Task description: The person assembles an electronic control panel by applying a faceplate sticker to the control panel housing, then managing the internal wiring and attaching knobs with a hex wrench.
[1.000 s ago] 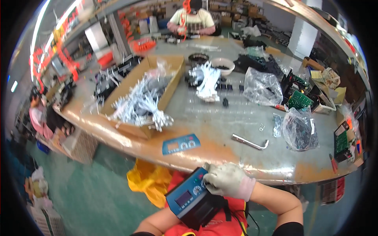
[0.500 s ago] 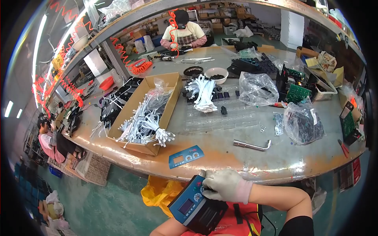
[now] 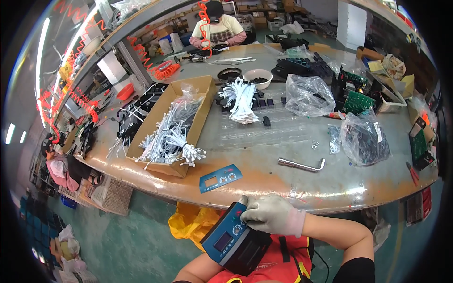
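A black control box with a blue front panel is tilted in front of me, below the table edge. The panel has a small dark screen, a round dial and a row of marks. My gloved right hand is closed at the panel's upper right end, fingers curled over its knob area; what the fingertips pinch is hidden. My left forearm runs under the box, whose body hides most of that hand. A loose blue faceplate with a cut-out window and round holes lies near the table edge.
On the table lie an L-shaped socket wrench, a carton of white cable bundles, more white cables, plastic bags and circuit boards. A yellow bag hangs below. A co-worker sits opposite.
The view has shifted slightly, so the table items sit a little higher in the picture. My right hand stays at the panel's upper end, and the box has tilted a little.
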`<state>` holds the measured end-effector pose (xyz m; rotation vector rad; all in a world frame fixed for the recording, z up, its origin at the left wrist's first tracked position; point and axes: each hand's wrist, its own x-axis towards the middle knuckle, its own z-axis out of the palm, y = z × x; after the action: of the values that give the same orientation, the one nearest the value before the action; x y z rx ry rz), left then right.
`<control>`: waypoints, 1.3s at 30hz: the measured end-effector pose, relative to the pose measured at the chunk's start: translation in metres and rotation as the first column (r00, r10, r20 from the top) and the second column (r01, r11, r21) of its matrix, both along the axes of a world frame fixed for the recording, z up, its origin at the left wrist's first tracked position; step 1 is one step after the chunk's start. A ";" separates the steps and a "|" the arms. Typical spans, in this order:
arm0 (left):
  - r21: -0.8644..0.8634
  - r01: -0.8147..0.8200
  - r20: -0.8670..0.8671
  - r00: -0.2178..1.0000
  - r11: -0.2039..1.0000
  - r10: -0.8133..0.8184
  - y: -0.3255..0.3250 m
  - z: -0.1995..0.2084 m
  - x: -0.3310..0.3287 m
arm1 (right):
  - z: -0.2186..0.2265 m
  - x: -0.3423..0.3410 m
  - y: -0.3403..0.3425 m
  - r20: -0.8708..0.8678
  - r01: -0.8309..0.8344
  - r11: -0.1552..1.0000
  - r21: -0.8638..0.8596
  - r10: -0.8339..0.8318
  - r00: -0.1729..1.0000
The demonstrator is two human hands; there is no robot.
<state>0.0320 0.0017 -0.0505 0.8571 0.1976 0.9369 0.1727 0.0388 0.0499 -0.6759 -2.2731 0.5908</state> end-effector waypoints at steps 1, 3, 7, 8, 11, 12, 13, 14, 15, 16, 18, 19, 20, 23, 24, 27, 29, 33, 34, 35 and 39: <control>-0.018 0.000 0.001 1.000 1.000 0.000 -0.004 -0.002 -0.001 | 0.000 0.000 -0.001 0.006 -0.006 1.000 0.005 0.006 1.000; -0.052 0.004 0.001 1.000 0.999 -0.004 -0.008 -0.005 0.000 | 0.001 0.000 -0.006 0.010 -0.005 1.000 0.004 0.005 1.000; -0.086 -0.009 0.003 1.000 0.996 0.010 -0.012 -0.007 -0.001 | 0.013 0.001 -0.007 0.242 0.047 0.998 0.036 -0.054 0.969; -0.090 -0.015 0.003 1.000 0.996 0.016 -0.014 -0.008 -0.002 | 0.016 0.001 -0.006 0.306 0.040 0.997 0.066 -0.059 0.950; -0.115 -0.022 0.009 1.000 0.993 0.024 -0.010 -0.010 0.000 | 0.011 -0.004 -0.006 0.223 0.125 0.975 0.184 -0.165 0.961; -0.125 -0.022 0.012 1.000 0.992 0.023 -0.008 -0.011 0.003 | 0.009 -0.005 -0.005 0.224 0.128 0.975 0.184 -0.168 0.960; -0.138 -0.021 0.014 1.000 0.990 0.023 -0.008 -0.013 0.013 | 0.007 -0.005 -0.004 0.194 0.087 0.983 0.162 -0.118 0.974; -0.151 -0.020 0.016 1.000 0.988 0.023 -0.015 -0.017 0.006 | 0.006 -0.005 -0.004 0.163 0.046 0.989 0.142 -0.069 0.984; -0.164 -0.018 0.018 1.000 0.986 0.021 -0.018 -0.019 0.005 | 0.007 -0.005 -0.005 0.164 0.050 0.989 0.139 -0.073 0.984; -0.174 -0.017 0.023 0.999 0.985 0.022 -0.016 -0.020 0.006 | 0.008 -0.006 -0.005 0.235 0.075 0.992 0.097 -0.097 0.967; -0.191 -0.017 0.033 0.999 0.981 0.023 -0.015 -0.021 0.010 | 0.010 -0.006 -0.006 0.308 0.106 0.993 0.060 -0.119 0.944; -0.199 -0.017 0.038 0.999 0.980 0.025 -0.016 -0.023 0.012 | 0.011 -0.007 -0.007 0.338 0.116 0.992 0.043 -0.124 0.933; -0.201 -0.020 0.042 0.999 0.979 0.029 -0.021 -0.025 0.011 | 0.013 -0.006 -0.007 0.366 0.124 0.992 0.032 -0.127 0.922; -0.207 -0.026 0.056 0.998 0.978 0.039 -0.042 -0.042 0.006 | 0.009 -0.007 -0.008 0.346 0.120 0.986 0.118 -0.154 0.926; -0.211 -0.035 0.057 0.997 0.977 0.048 -0.040 -0.044 0.008 | 0.010 -0.007 -0.005 0.344 0.114 0.986 0.123 -0.150 0.927; -0.253 -0.048 0.052 0.997 0.966 0.063 -0.050 -0.048 0.002 | 0.008 -0.005 -0.008 0.138 0.095 0.995 0.004 -0.095 0.986; -0.289 -0.049 0.056 0.996 0.956 0.068 -0.037 -0.039 0.006 | 0.002 -0.005 -0.006 0.148 0.052 0.998 0.037 -0.057 0.987; -0.375 -0.067 0.064 0.993 0.924 0.098 -0.030 -0.033 0.002 | 0.009 -0.008 -0.005 0.289 0.112 0.994 -0.008 -0.105 0.952; -0.392 -0.075 0.073 0.991 0.917 0.112 -0.029 -0.034 0.005 | 0.011 -0.008 -0.005 0.297 0.102 0.995 -0.014 -0.093 0.950; -0.407 -0.082 0.083 0.989 0.910 0.126 -0.029 -0.034 0.003 | 0.012 -0.009 -0.004 0.349 0.111 0.993 0.034 -0.116 0.930; -0.451 -0.100 0.127 0.976 0.887 0.174 -0.031 -0.037 0.005 | 0.012 -0.003 -0.006 0.296 0.120 0.977 0.176 -0.169 0.940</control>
<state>0.0375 -0.0294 -0.0878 0.3438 0.3183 1.0383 0.1694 0.0326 0.0622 -0.9007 -2.4971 0.2447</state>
